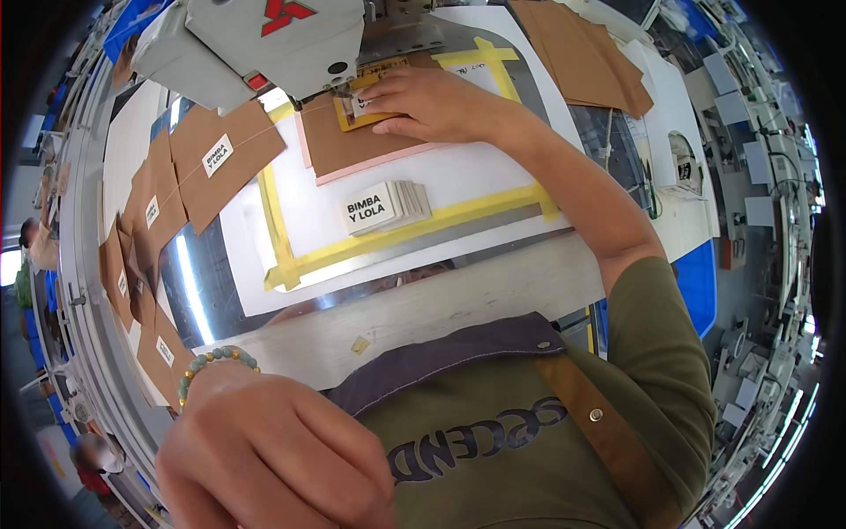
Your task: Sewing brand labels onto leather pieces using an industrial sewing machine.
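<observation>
Several brown card pieces (pixel 225 159) with white labels trail off to the left across the bench (pixel 493 291); a stack of white labels (pixel 385 207) lies inside the yellow tape frame (pixel 414 231); the right hand (pixel 432 104), fingers flat and together, presses a label (pixel 361 106) onto brown card (pixel 352 145) under the sewing machine head (pixel 264 40); the left hand (pixel 273 458) hangs loosely curled near the chest, holding nothing

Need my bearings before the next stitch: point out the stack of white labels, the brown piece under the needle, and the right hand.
stack of white labels (pixel 372 208), head view, top label's face.
brown piece (pixel 352 141), head view, its bare middle.
right hand (pixel 432 104), head view, back of hand.
</observation>
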A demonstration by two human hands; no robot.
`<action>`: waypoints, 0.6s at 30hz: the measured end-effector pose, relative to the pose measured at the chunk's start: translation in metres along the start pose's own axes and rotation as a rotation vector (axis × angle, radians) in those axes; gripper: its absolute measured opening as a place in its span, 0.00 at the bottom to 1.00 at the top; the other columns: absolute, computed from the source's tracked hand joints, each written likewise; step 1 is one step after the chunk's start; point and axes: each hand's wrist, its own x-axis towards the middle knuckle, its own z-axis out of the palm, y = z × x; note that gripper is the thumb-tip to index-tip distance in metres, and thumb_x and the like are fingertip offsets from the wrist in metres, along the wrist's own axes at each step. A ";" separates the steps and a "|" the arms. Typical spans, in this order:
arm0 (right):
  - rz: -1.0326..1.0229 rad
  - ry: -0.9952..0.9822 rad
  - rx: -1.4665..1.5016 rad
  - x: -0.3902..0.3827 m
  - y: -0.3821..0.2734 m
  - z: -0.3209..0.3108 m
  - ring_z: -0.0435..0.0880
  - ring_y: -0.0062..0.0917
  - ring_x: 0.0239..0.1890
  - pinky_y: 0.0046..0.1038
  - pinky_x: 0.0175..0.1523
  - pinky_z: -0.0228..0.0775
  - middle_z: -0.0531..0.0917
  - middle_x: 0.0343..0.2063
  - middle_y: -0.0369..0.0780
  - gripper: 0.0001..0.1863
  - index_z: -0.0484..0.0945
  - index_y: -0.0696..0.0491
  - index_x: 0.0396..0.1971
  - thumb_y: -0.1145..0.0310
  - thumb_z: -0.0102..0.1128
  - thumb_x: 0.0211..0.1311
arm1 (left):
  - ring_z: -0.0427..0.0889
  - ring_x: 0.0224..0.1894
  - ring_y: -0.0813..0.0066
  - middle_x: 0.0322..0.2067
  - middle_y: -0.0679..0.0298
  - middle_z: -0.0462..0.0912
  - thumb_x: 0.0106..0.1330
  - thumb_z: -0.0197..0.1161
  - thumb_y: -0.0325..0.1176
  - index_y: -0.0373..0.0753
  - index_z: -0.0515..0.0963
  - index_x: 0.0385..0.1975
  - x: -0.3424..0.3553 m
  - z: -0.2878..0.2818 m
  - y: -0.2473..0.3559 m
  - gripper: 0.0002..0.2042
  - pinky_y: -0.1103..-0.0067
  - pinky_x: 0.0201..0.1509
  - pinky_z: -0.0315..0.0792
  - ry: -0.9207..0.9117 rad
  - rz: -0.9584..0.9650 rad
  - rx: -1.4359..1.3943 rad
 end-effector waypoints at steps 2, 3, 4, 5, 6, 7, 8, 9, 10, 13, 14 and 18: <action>0.053 -0.035 -0.040 -0.002 0.001 -0.001 0.78 0.36 0.71 0.40 0.74 0.72 0.85 0.68 0.36 0.22 0.89 0.48 0.61 0.50 0.61 0.81 | 0.86 0.28 0.77 0.25 0.71 0.86 0.67 0.82 0.48 0.58 0.91 0.50 0.026 -0.007 0.029 0.14 0.82 0.32 0.75 -0.085 -0.684 -0.114; 0.053 -0.033 -0.040 -0.001 0.002 0.000 0.78 0.36 0.71 0.40 0.74 0.72 0.85 0.68 0.36 0.22 0.89 0.48 0.61 0.50 0.61 0.81 | 0.86 0.28 0.77 0.25 0.71 0.86 0.67 0.82 0.48 0.58 0.91 0.50 0.026 -0.009 0.031 0.14 0.82 0.32 0.75 -0.087 -0.685 -0.114; 0.055 -0.037 -0.056 0.001 0.004 0.001 0.77 0.36 0.71 0.40 0.74 0.72 0.85 0.68 0.36 0.22 0.89 0.48 0.61 0.50 0.61 0.81 | 0.86 0.29 0.77 0.25 0.71 0.87 0.66 0.83 0.48 0.58 0.91 0.50 0.025 -0.011 0.031 0.15 0.81 0.32 0.76 -0.109 -0.699 -0.153; 0.057 -0.040 -0.072 0.003 0.007 0.001 0.77 0.36 0.71 0.40 0.74 0.72 0.84 0.69 0.35 0.21 0.89 0.47 0.61 0.50 0.61 0.81 | 0.87 0.30 0.77 0.25 0.70 0.87 0.65 0.84 0.48 0.58 0.91 0.50 0.025 -0.014 0.030 0.15 0.81 0.33 0.77 -0.132 -0.712 -0.194; 0.055 -0.037 -0.071 0.005 0.006 0.001 0.77 0.36 0.71 0.40 0.74 0.72 0.84 0.69 0.35 0.21 0.89 0.47 0.61 0.50 0.61 0.81 | 0.87 0.30 0.77 0.25 0.70 0.87 0.65 0.84 0.48 0.58 0.91 0.50 0.024 -0.016 0.031 0.15 0.81 0.33 0.77 -0.133 -0.714 -0.191; 0.068 -0.037 -0.067 0.007 0.005 0.001 0.77 0.35 0.72 0.41 0.74 0.72 0.84 0.69 0.35 0.21 0.89 0.47 0.61 0.51 0.61 0.81 | 0.87 0.31 0.77 0.26 0.70 0.88 0.65 0.84 0.47 0.58 0.91 0.50 0.021 -0.019 0.030 0.15 0.81 0.36 0.79 -0.150 -0.683 -0.199; 0.081 -0.036 -0.063 0.009 0.005 0.001 0.77 0.35 0.72 0.41 0.74 0.72 0.84 0.69 0.35 0.21 0.89 0.46 0.61 0.51 0.61 0.81 | 0.88 0.31 0.76 0.26 0.70 0.89 0.65 0.84 0.46 0.58 0.91 0.50 0.018 -0.023 0.029 0.15 0.82 0.39 0.81 -0.169 -0.652 -0.208; 0.084 -0.031 -0.064 0.011 0.006 0.002 0.77 0.35 0.72 0.41 0.74 0.72 0.84 0.69 0.35 0.21 0.89 0.46 0.61 0.51 0.61 0.81 | 0.88 0.31 0.76 0.26 0.70 0.89 0.65 0.84 0.46 0.58 0.91 0.50 0.015 -0.032 0.029 0.15 0.82 0.39 0.81 -0.174 -0.655 -0.209; 0.081 -0.024 -0.054 0.013 0.007 0.002 0.76 0.35 0.73 0.41 0.75 0.71 0.83 0.70 0.35 0.21 0.89 0.47 0.61 0.51 0.61 0.81 | 0.90 0.36 0.71 0.32 0.66 0.91 0.70 0.80 0.46 0.49 0.89 0.51 0.012 -0.043 0.030 0.15 0.78 0.40 0.82 -0.237 -0.646 -0.192; 0.095 -0.018 -0.030 0.015 0.006 0.002 0.75 0.36 0.73 0.41 0.76 0.70 0.83 0.70 0.36 0.22 0.88 0.48 0.62 0.52 0.61 0.81 | 0.92 0.46 0.64 0.42 0.59 0.94 0.76 0.74 0.43 0.40 0.88 0.53 -0.002 -0.071 0.023 0.15 0.72 0.52 0.83 -0.353 -0.757 0.146; 0.112 -0.021 -0.016 0.014 0.006 0.001 0.75 0.36 0.74 0.41 0.77 0.69 0.83 0.70 0.36 0.22 0.87 0.49 0.63 0.52 0.61 0.81 | 0.91 0.49 0.61 0.46 0.57 0.93 0.75 0.74 0.41 0.39 0.87 0.54 -0.006 -0.080 0.016 0.15 0.69 0.54 0.82 -0.380 -0.875 0.406; 0.110 0.019 0.035 0.004 0.008 0.001 0.74 0.36 0.75 0.41 0.78 0.68 0.82 0.70 0.36 0.23 0.86 0.50 0.65 0.52 0.61 0.81 | 0.84 0.64 0.48 0.60 0.55 0.87 0.72 0.72 0.32 0.35 0.85 0.60 -0.056 -0.120 -0.017 0.18 0.59 0.67 0.77 -0.429 -1.014 1.340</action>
